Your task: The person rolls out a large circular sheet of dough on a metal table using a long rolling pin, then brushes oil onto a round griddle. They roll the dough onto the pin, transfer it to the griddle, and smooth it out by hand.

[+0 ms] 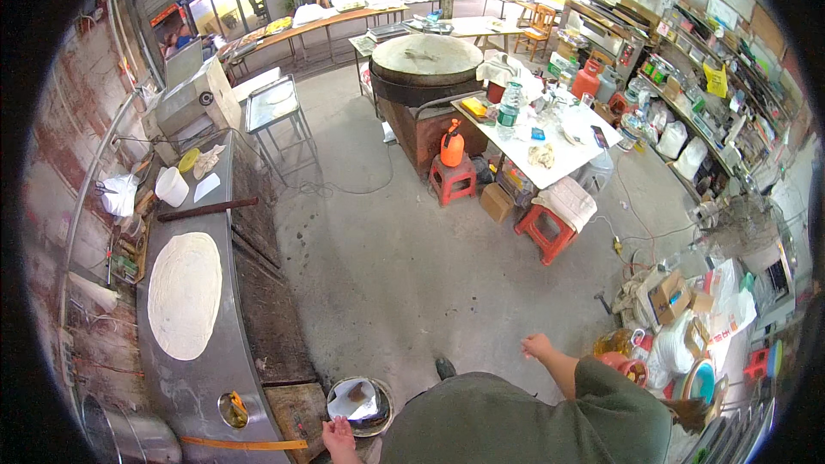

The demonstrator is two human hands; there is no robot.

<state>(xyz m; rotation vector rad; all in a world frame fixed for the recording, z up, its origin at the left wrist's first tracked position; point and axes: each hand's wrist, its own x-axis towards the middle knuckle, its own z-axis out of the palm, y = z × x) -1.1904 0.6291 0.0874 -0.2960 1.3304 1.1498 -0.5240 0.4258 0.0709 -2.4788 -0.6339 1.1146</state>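
My left hand (339, 436) is at the bottom, beside the rim of a round metal basin (388, 407). Its fingers look slightly spread, and nothing shows in them. A white sheet or bag (353, 401) with a brown patch lies in the basin. Off to the right, over the floor, hangs my right hand (536, 346); its fingers are loosely curled, and whether they are closed is unclear. A large flattened oval of dough (185, 296) rests on the metal worktop (248, 335) at left. Beyond the dough lies a dark rolling pin or bar (207, 209).
A small metal bowl (233, 410) and a yellow strip (245, 444) are on the near worktop. Ahead stand a large round griddle (425, 55), a red stool (453, 179) bearing an orange spray bottle (452, 144), and a cluttered white table (548, 158). Bags and boxes (670, 296) crowd the right.
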